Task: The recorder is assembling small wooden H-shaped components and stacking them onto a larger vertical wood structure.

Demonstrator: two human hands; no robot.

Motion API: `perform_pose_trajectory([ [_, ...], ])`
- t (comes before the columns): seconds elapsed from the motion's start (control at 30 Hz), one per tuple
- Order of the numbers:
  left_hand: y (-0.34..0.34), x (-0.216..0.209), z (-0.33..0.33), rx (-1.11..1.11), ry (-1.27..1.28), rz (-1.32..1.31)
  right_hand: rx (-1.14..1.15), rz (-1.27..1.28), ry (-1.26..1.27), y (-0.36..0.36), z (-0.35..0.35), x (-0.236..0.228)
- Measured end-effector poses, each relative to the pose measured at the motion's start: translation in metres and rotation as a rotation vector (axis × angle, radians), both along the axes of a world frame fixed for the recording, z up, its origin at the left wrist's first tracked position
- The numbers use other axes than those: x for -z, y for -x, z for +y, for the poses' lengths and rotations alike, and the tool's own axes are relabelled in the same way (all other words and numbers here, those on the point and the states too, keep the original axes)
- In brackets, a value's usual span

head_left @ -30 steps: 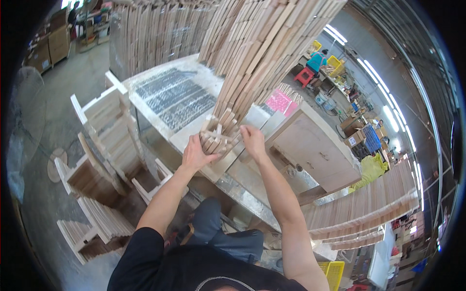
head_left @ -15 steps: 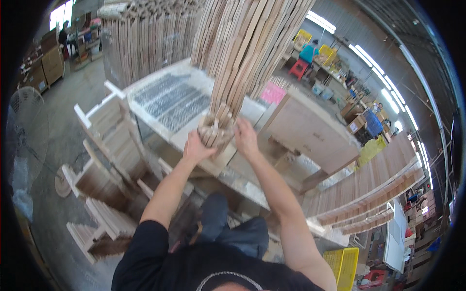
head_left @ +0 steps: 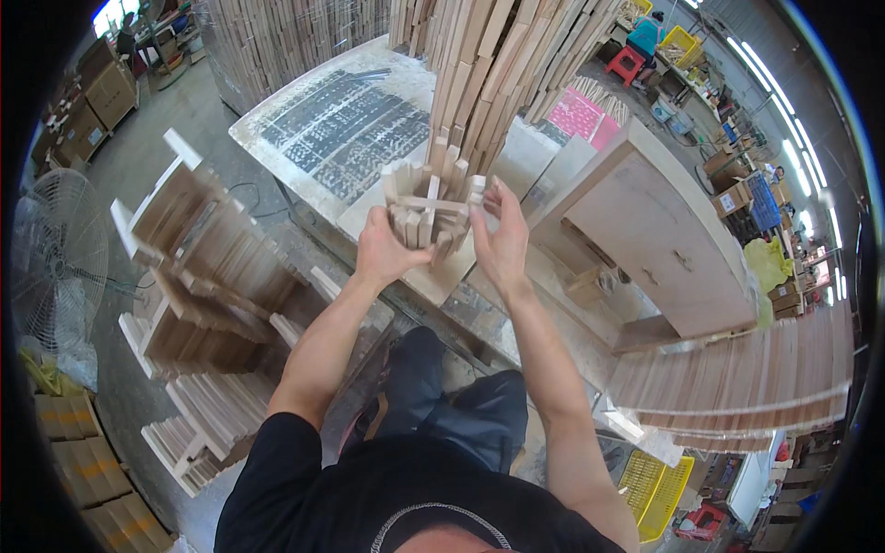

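Note:
A bundle of short pale wooden sticks (head_left: 426,224) stands on end at the table's near edge, two of them crossing over its top. My left hand (head_left: 385,251) is wrapped against its left side, thumb across the near side and other fingers mostly hidden. On the right, my right hand (head_left: 502,238) closes thumb and fingers at a wooden stick (head_left: 477,192) on the bundle's edge. Just behind rises a tall stack of long wooden strips (head_left: 502,78).
A worktable (head_left: 323,69) with a dark printed sheet extends behind the bundle. Right stand a large wooden panel box (head_left: 668,253) and a row of wooden slats (head_left: 747,369). Stacked wooden pieces (head_left: 198,313) fill the left; a fan (head_left: 60,244) stands beyond. A yellow crate (head_left: 656,493) sits lower right.
The view has tipped downward and shifted, showing more of the bundle's top. My right hand has opened a little around the bundle's right edge; my left stays against its left side.

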State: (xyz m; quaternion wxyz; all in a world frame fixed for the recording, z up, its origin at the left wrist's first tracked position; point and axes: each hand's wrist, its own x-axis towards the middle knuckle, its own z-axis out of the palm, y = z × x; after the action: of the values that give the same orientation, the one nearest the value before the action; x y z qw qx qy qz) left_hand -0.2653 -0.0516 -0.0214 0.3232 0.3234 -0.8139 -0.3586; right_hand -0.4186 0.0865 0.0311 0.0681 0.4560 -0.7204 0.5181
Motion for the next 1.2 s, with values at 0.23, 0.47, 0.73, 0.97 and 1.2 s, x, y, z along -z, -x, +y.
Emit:
perform_pose_trajectory([
  [0.23,0.01,-0.006,0.002,0.079,-0.054,0.03,-0.001,-0.24,-0.144,0.002,0.003,0.001],
  [0.47,0.013,-0.007,0.004,0.047,-0.09,-0.041,-0.147,0.014,-0.213,0.029,0.007,-0.026],
  [0.73,0.011,-0.02,0.002,0.02,-0.259,-0.128,-0.242,0.324,-0.381,0.005,-0.02,-0.097],
  [0.97,-0.001,-0.015,-0.003,-0.001,-0.289,-0.077,-0.574,0.526,-1.045,0.032,-0.11,-0.064],
  [1.2,-0.004,0.0,-0.002,-0.003,-0.264,-0.08,-0.572,0.629,-1.003,0.034,-0.127,-0.034],
])
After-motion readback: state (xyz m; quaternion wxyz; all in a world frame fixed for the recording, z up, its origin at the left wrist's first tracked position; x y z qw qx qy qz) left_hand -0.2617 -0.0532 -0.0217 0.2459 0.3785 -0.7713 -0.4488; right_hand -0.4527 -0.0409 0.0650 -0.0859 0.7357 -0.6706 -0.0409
